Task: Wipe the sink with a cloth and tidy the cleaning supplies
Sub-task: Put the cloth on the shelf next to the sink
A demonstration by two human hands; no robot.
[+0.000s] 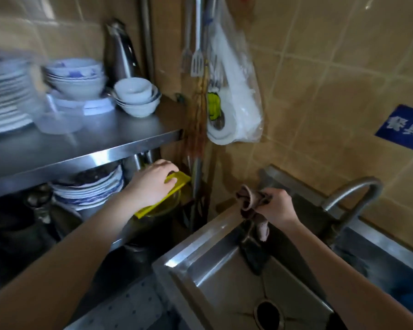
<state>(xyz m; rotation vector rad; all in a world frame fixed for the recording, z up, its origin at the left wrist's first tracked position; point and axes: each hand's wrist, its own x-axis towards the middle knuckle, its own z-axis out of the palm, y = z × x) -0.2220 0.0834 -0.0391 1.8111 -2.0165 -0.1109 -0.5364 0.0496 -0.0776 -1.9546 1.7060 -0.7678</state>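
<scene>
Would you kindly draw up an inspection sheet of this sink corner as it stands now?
Surface: steel sink, drain uncovered; a dark scrap lies in the basin.
Job's things: brown cloth bunched over the sink's back corner; yellow pad lying on a glass bowl under the shelf.
Clutter: bowls and plates stacked on the steel shelf; lower plates beneath it.
Grip: left hand holds the yellow pad; right hand grips the cloth.
Cables: nothing seen.
Surroundings: tiled walls, tap, hanging spatula, bagged paper roll, blue sign.
</scene>
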